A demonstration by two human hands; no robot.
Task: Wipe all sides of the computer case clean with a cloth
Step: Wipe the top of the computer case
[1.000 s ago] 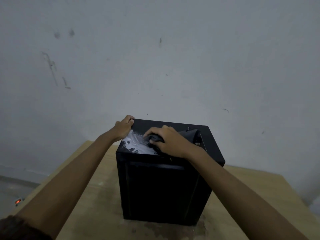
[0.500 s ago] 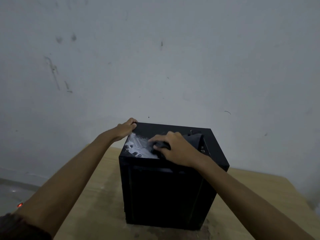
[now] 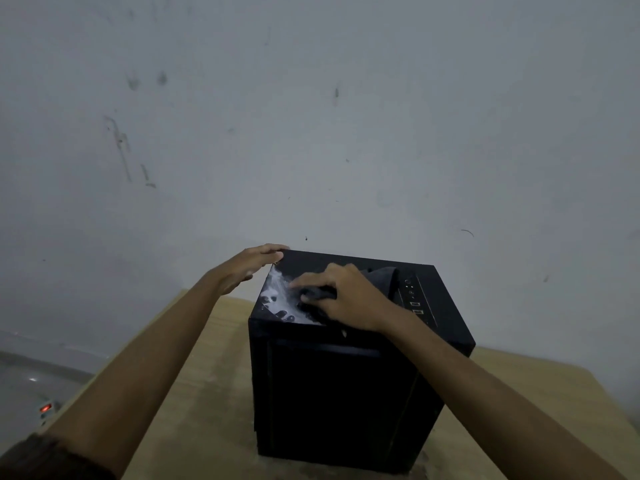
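Ideally the right hand (image 3: 346, 301), curled on the cloth (image 3: 383, 276), sweeps firmly through the white dust (image 3: 277, 293) while the flat left hand (image 3: 247, 268) steadies the computer case (image 3: 339, 393).

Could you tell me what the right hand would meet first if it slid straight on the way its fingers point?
The right hand, gripping the cloth on top of the computer case, points left across the top. It would first meet the white dusty patch, then likely the case's left edge.
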